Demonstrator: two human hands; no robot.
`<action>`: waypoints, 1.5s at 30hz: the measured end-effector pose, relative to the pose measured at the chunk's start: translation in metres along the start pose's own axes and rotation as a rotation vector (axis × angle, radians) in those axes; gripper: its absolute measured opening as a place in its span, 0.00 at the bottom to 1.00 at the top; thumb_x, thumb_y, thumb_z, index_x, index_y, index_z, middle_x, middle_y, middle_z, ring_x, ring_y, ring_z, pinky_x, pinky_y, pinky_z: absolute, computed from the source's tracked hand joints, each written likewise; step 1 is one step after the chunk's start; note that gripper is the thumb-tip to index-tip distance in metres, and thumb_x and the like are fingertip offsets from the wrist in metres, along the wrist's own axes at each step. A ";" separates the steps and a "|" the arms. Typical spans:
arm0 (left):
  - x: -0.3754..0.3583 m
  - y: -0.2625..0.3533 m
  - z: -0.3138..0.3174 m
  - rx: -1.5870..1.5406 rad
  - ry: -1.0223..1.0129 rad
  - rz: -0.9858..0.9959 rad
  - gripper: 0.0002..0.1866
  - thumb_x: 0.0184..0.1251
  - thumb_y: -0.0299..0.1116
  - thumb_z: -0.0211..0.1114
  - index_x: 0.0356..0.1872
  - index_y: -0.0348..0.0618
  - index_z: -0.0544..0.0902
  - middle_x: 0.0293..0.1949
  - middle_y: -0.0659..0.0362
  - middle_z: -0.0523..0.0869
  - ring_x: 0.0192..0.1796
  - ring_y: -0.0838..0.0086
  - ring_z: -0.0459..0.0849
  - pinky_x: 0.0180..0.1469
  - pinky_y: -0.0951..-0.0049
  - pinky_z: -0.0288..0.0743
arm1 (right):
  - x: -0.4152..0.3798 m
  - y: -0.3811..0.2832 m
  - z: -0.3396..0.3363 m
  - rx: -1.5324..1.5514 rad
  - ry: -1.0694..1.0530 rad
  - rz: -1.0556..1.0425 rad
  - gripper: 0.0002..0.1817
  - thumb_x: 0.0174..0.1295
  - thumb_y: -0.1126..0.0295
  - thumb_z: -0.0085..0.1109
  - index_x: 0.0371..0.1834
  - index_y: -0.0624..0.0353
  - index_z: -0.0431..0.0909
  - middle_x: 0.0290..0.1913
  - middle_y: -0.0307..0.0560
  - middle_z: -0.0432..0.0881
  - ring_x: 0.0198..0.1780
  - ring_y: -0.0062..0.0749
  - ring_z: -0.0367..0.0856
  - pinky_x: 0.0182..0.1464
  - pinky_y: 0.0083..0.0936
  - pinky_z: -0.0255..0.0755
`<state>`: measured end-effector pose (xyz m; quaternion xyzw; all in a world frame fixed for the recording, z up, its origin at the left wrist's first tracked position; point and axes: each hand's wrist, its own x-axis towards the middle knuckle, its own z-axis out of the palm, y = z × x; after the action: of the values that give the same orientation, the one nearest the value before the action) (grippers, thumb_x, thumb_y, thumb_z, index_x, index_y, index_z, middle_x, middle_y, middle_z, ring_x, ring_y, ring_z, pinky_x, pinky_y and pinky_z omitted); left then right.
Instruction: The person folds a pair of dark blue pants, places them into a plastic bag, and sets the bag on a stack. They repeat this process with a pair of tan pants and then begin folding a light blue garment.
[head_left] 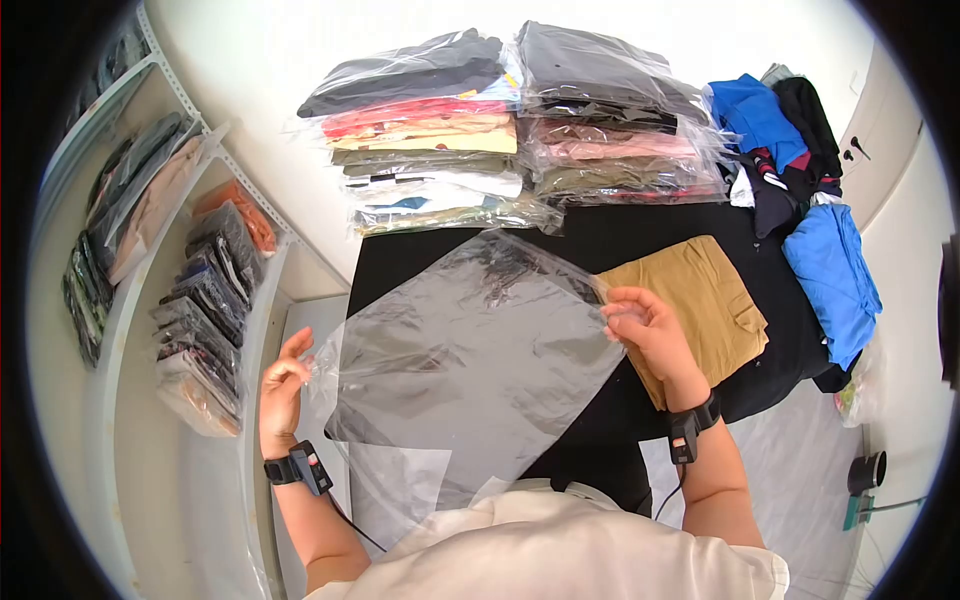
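A large clear plastic bag is spread out in front of me, between my two hands, over the black-covered table. My left hand pinches its left edge between thumb and fingers, with one finger sticking out. The thumb and fingers of my right hand are closed on the bag's right corner. Just behind and beside my right hand, a folded tan garment lies on the table, partly covered by that hand. The bag looks flat, and no garment shows inside it.
Two stacks of bagged folded clothes, a left stack and a right stack, stand at the table's back. Loose dark clothes and a blue garment lie at the right. Shelves with bagged clothes line the left.
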<state>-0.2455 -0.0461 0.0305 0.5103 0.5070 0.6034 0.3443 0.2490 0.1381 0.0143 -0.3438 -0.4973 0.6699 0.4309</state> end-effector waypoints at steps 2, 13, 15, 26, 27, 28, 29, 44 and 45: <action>0.001 -0.003 0.000 0.113 0.106 -0.084 0.07 0.67 0.25 0.61 0.38 0.47 0.87 0.62 0.50 0.79 0.65 0.64 0.76 0.68 0.62 0.66 | -0.005 0.001 0.001 -0.023 -0.019 -0.038 0.22 0.63 0.81 0.62 0.61 0.68 0.73 0.47 0.48 0.84 0.41 0.25 0.84 0.45 0.21 0.79; -0.015 0.021 0.070 0.438 0.022 -0.392 0.41 0.60 0.28 0.74 0.75 0.48 0.65 0.67 0.51 0.73 0.40 0.75 0.85 0.43 0.75 0.80 | -0.031 0.018 0.022 -0.595 0.132 -0.090 0.16 0.60 0.77 0.68 0.51 0.68 0.82 0.42 0.44 0.85 0.39 0.22 0.83 0.43 0.20 0.77; -0.012 0.012 0.073 0.498 -0.007 -0.352 0.40 0.57 0.22 0.73 0.73 0.47 0.68 0.70 0.51 0.70 0.40 0.75 0.85 0.44 0.75 0.79 | -0.033 0.018 0.026 -0.660 0.103 -0.135 0.15 0.60 0.76 0.68 0.50 0.68 0.82 0.40 0.46 0.85 0.36 0.25 0.83 0.41 0.22 0.77; 0.029 -0.009 0.038 0.925 0.243 0.039 0.22 0.62 0.23 0.69 0.60 0.39 0.80 0.76 0.46 0.65 0.62 0.61 0.79 0.62 0.66 0.74 | -0.072 -0.046 0.023 -0.855 -0.199 -0.090 0.18 0.62 0.71 0.69 0.53 0.65 0.80 0.34 0.47 0.85 0.32 0.27 0.83 0.37 0.25 0.77; 0.028 -0.003 0.040 1.039 0.272 0.163 0.22 0.63 0.24 0.69 0.60 0.39 0.80 0.76 0.47 0.65 0.68 0.58 0.75 0.67 0.63 0.70 | -0.076 -0.054 0.015 -0.937 -0.100 -0.158 0.17 0.60 0.74 0.68 0.53 0.66 0.80 0.37 0.50 0.86 0.38 0.34 0.85 0.43 0.28 0.78; 0.023 0.006 0.042 1.085 0.274 0.148 0.22 0.65 0.25 0.68 0.61 0.39 0.80 0.74 0.48 0.68 0.74 0.55 0.69 0.72 0.60 0.64 | -0.079 -0.061 0.001 -1.092 -0.061 -0.212 0.20 0.57 0.78 0.65 0.55 0.66 0.79 0.43 0.52 0.85 0.45 0.40 0.84 0.49 0.32 0.77; 0.020 0.014 0.048 1.079 0.267 0.152 0.22 0.65 0.25 0.68 0.61 0.39 0.80 0.74 0.48 0.68 0.74 0.55 0.69 0.72 0.60 0.64 | -0.083 -0.067 -0.013 -1.250 -0.022 -0.267 0.23 0.55 0.82 0.62 0.56 0.67 0.79 0.49 0.55 0.85 0.51 0.46 0.84 0.55 0.35 0.77; -0.005 0.050 0.178 0.543 -0.388 0.047 0.14 0.63 0.24 0.68 0.50 0.36 0.83 0.58 0.49 0.84 0.61 0.58 0.81 0.65 0.64 0.70 | -0.084 -0.050 -0.106 -1.705 0.091 -0.463 0.38 0.44 0.90 0.52 0.66 0.59 0.73 0.68 0.51 0.75 0.72 0.45 0.69 0.72 0.41 0.62; -0.006 0.050 0.184 0.539 -0.387 0.056 0.14 0.63 0.24 0.68 0.50 0.36 0.83 0.58 0.49 0.84 0.61 0.58 0.81 0.65 0.64 0.70 | -0.082 -0.050 -0.110 -1.693 0.128 -0.545 0.36 0.44 0.90 0.53 0.63 0.59 0.76 0.66 0.51 0.77 0.70 0.45 0.72 0.69 0.40 0.65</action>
<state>-0.0612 -0.0162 0.0710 0.7020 0.5591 0.3487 0.2701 0.3909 0.1105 0.0357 -0.4533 -0.8651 -0.0683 0.2038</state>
